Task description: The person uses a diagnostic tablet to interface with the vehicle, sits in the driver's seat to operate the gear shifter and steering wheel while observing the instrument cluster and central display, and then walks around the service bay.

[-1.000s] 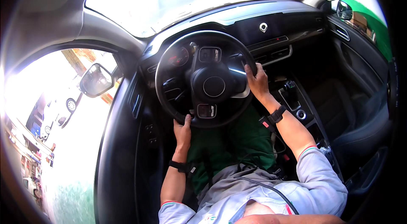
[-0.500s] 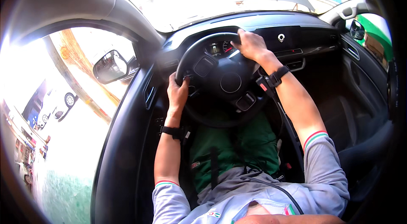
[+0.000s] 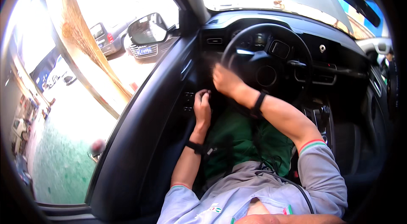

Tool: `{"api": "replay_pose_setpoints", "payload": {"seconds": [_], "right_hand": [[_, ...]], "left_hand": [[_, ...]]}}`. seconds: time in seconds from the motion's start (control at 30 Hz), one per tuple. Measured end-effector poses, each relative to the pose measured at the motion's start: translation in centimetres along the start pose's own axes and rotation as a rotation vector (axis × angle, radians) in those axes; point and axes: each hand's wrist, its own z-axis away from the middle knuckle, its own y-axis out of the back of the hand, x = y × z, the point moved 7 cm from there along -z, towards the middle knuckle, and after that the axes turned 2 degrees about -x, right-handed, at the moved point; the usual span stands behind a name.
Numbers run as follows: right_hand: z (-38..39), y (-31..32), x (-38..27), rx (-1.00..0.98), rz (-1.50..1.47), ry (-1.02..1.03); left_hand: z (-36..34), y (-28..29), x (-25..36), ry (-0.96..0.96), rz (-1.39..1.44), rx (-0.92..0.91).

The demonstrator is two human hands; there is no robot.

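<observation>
My right hand (image 3: 227,81) reaches across to the left side of the black steering wheel (image 3: 308,68), its fingers curled at the rim and blurred by motion. My left hand (image 3: 202,107) is lower, left of the wheel and near the window switches (image 3: 189,97) on the door; its fingers are curled, and whatever is inside them, if anything, is hidden. Each wrist wears a black strap. My legs in green trousers (image 3: 227,139) lie below the wheel.
Behind the wheel is the dashboard (image 3: 347,52); the gear lever (image 3: 324,114) stands at the right. The door panel (image 3: 140,147) borders me on the left. Through the window show a side mirror (image 3: 147,29), parked cars (image 3: 104,40) and a timber post (image 3: 72,33). A raised bonnet (image 3: 322,1) shows ahead.
The wheel has turned anticlockwise, with my right hand moving from its upper right to its left side. My left hand has dropped off the rim. The view has swung left.
</observation>
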Motion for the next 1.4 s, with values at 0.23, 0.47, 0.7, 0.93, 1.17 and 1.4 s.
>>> {"api": "replay_pose_setpoints", "payload": {"seconds": [0.23,0.47,0.7,0.93,1.17,1.4], "right_hand": [[0.6,6.1,-19.5,-0.312,0.087,0.787],[-6.1,10.4,-21.3,-0.197,-0.486,0.587],[-5.5,14.3,1.6,0.362,-0.413,-0.742],[-0.2,2.7,9.9,0.019,-0.399,-1.2],[-3.2,2.5,14.3,-0.182,-0.457,-1.172],[-7.2,6.1,15.6,-0.126,-0.347,-0.677]], "left_hand": [[-6.7,9.8,6.5,-0.269,-0.262,-0.034],[-8.8,16.2,3.5,-0.16,-0.049,-0.211],[2.5,15.7,-8.7,0.193,0.381,-0.082],[2.6,14.5,-9.0,0.256,0.269,-0.107],[1.9,11.2,-6.2,0.301,0.219,-0.342],[-2.3,3.8,2.7,0.201,0.293,-0.21]]}}
